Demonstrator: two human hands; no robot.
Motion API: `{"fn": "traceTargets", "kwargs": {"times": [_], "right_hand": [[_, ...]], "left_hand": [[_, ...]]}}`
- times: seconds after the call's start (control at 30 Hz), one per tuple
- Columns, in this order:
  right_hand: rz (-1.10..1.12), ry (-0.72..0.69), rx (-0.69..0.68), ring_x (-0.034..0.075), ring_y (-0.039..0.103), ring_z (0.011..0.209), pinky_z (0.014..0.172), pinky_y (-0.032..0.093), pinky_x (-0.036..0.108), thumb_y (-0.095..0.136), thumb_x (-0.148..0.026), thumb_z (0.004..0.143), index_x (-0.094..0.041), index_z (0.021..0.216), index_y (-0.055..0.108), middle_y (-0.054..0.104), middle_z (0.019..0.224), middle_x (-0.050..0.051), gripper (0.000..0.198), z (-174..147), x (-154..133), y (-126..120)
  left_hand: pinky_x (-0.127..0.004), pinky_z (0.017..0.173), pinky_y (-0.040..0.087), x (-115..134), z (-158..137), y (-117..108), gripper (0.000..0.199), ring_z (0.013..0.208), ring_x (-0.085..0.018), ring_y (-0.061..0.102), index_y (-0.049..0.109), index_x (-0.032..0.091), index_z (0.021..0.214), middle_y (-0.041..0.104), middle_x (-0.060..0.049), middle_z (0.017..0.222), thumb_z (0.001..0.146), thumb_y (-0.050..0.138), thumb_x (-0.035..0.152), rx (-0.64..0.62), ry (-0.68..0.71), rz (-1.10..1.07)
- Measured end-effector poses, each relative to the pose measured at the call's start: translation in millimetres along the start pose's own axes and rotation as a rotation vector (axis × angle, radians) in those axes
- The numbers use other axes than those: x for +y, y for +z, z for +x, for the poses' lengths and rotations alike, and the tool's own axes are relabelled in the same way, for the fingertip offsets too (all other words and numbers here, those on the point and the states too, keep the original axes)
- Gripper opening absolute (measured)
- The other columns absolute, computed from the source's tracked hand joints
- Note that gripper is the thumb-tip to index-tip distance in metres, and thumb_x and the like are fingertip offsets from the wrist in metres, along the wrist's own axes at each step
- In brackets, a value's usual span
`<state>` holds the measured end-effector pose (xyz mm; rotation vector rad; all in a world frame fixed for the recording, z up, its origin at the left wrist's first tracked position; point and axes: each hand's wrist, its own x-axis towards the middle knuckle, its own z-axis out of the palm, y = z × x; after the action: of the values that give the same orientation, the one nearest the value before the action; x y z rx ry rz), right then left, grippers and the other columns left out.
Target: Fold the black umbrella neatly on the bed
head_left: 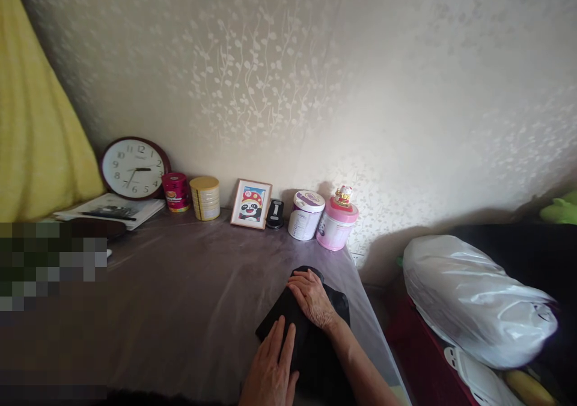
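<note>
A piece of black cloth (pixel 315 358), perhaps a folded garment, lies near the right edge of the table in the head view. My left hand (pixel 270 364) rests palm down at its lower left part, fingers stretched out and slightly apart. Higher up, my right hand (pixel 312 298) lies across the cloth close to its far end, with its fingers pointing left, laid over the fabric. Neither hand visibly grips the cloth. The lower part of the cloth is partly covered by my right forearm and runs off the bottom of the view.
Along the wall stand a clock (pixel 134 168), a magenta can (pixel 175 192), a yellow can (pixel 205 198), a framed panda picture (pixel 251 204), a small black object (pixel 275 213), a white tub (pixel 306 215) and a pink tub (pixel 336 225) with a figurine. A stuffed white plastic bag (pixel 473 298) sits right of the table.
</note>
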<state>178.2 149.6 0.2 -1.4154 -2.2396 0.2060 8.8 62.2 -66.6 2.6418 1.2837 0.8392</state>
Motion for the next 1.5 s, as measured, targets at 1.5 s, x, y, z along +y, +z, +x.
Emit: {"fn": "traceTargets", "kwargs": {"times": [1.5], "right_hand": [[-0.036, 0.881, 0.289, 0.023, 0.064, 0.073, 0.066, 0.044, 0.031, 0.043, -0.036, 0.08, -0.019, 0.071, 0.06, 0.067, 0.069, 0.007, 0.026, -75.3, 66.9, -20.7]], "left_hand": [[-0.042, 0.103, 0.037, 2.9, -6.3, -6.9, 0.093, 0.135, -0.026, 0.026, -0.012, 0.024, 0.141, 0.015, -0.013, 0.151, 0.066, 0.037, -0.003, -0.184, -0.146, -0.237]]}}
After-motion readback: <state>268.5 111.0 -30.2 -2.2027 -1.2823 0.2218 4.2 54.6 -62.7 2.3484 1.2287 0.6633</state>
